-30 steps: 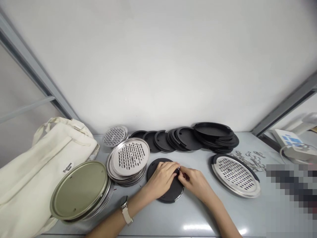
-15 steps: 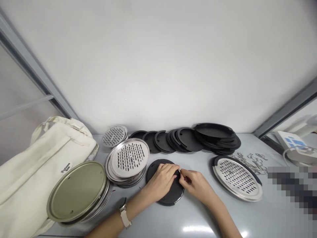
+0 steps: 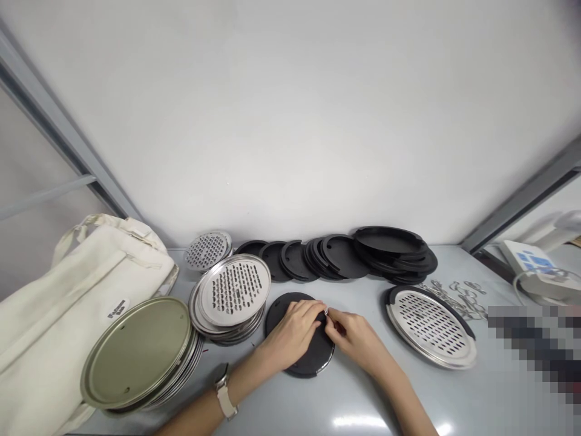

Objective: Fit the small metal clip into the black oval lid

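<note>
A round black disc [image 3: 303, 364] lies on the grey table in front of me, a shiny metal edge showing along its lower right rim. My left hand [image 3: 297, 333] lies over it, fingers bent together and gripping it near the right edge. At that edge my right hand [image 3: 349, 333] pinches a small shiny metal piece [image 3: 325, 311], apparently a hook or clip. The fingertips of both hands meet there and hide most of the piece. To the right of my hands is a perforated metal disc [image 3: 433, 321] set in a black rim.
Several black discs [image 3: 345, 257] line the wall. At left stand stacks of metal grater discs [image 3: 240, 290] and olive plates [image 3: 138, 351], beside a cream bag [image 3: 59, 303]. Loose metal hooks [image 3: 467, 297] lie at right, near a white box [image 3: 529, 260].
Both hands stay at the same edge of the black disc, with barely any finger movement. The whole view has shifted slightly.
</note>
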A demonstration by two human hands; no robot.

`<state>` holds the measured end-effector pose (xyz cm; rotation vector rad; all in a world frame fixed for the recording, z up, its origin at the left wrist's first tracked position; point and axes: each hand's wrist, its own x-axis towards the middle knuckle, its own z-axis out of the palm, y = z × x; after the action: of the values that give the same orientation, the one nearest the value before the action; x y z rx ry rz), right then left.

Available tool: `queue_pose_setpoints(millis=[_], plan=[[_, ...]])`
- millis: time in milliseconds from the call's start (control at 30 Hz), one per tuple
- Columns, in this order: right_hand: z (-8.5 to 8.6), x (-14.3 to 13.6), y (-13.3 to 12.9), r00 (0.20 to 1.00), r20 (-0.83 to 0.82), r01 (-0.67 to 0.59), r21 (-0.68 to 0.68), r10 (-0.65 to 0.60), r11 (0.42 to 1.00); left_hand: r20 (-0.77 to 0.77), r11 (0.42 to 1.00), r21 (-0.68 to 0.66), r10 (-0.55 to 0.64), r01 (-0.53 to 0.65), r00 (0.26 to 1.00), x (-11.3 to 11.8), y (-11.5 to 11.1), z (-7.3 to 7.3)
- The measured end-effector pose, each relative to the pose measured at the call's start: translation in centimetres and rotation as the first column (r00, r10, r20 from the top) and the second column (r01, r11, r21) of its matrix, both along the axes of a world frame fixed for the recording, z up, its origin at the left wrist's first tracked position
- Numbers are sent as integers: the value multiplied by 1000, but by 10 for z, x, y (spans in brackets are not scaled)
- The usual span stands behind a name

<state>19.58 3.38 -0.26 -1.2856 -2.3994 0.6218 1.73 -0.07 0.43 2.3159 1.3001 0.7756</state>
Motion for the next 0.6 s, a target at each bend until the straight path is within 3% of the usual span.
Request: queue_pose_setpoints(millis=[233,600], plan=[[2,0,0,1000,9,19,9,-19,1000,0,1000,6,22,-22,1000,0,3,-5],[-2,0,-1,1000,9,-13,10,13,1000,-22,1000,14,8,-8,1000,1,1,2]])
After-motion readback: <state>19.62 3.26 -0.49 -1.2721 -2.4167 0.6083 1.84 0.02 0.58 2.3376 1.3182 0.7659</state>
